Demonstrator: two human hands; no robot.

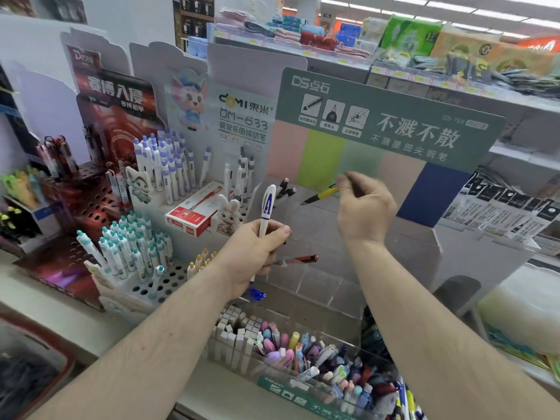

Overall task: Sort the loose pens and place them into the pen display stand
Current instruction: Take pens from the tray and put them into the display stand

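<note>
Two pens are up: left grip (257, 253) grasping white pen (266, 213), right grip (363, 204) pinching yellow pen (322, 194).

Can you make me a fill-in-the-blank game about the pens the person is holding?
1. The left hand grips a white pen with a big blue letter ____ on it.
2. The right hand pinches a pen that is black and ____.
3. The red box lies next to a toy ____.
4. The big board behind the clear stand is mostly ____.

Missing words: A; yellow; rabbit; green
</note>
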